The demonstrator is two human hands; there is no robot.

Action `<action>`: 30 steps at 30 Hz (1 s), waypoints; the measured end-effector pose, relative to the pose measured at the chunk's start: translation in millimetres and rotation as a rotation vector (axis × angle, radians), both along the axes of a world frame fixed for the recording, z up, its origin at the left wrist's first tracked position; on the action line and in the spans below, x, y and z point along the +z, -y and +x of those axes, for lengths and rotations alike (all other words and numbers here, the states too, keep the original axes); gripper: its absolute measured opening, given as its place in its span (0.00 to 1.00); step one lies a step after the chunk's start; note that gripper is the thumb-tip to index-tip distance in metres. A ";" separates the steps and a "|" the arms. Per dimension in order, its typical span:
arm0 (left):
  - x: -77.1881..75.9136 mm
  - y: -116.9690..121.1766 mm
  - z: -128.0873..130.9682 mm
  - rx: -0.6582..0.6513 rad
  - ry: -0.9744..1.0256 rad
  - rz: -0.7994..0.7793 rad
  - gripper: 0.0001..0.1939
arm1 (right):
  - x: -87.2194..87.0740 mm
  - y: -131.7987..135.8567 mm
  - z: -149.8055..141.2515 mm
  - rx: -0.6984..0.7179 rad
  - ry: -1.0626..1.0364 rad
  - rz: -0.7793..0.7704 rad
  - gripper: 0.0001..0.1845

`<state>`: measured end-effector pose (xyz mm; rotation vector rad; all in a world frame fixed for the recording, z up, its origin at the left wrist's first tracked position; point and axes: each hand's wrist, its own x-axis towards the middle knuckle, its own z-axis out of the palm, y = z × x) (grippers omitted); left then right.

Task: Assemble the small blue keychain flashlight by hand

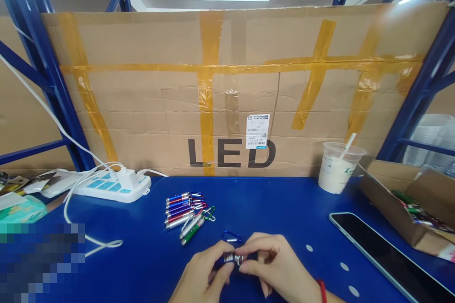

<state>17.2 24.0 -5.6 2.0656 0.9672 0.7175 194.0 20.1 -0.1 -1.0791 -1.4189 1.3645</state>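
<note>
Low in the middle of the view, my left hand [204, 272] and my right hand [275, 267] meet over the blue table [149, 255]. Both are pinched on a small blue keychain flashlight [231, 259] with a silver end. Its blue carabiner clip [232, 237] sticks up just behind my fingers. A pile of several similar little flashlights [186, 213] in blue, purple, red, silver and green lies a short way to the upper left of my hands.
A white power strip [112, 185] with plugged-in charger and cables sits at the back left. A plastic cup with a straw [337, 166] stands at the back right. An open cardboard box of flashlights [408, 208] and a dark tablet [384, 255] lie right. A taped cardboard wall [231, 90] closes the back.
</note>
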 end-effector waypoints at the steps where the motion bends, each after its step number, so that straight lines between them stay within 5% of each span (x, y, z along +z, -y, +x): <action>1: 1.5 1.2 0.7 -0.009 0.021 -0.032 0.11 | 0.8 0.8 0.3 -0.011 -0.011 0.002 0.15; 8: 3.6 8.5 3.8 -0.029 0.054 -0.166 0.10 | 2.5 6.0 2.3 -0.056 -0.024 0.071 0.12; 14: -5.4 10.0 3.6 -0.059 0.115 -0.155 0.08 | -0.6 4.6 3.3 0.004 -0.095 -0.017 0.12; 20: 1.1 13.7 2.9 -0.068 0.078 -0.183 0.04 | 2.3 6.4 3.3 0.058 -0.064 -0.047 0.12; 30: 4.7 17.3 3.7 -0.085 -0.152 -0.025 0.06 | 0.9 13.3 14.8 0.146 0.237 0.208 0.15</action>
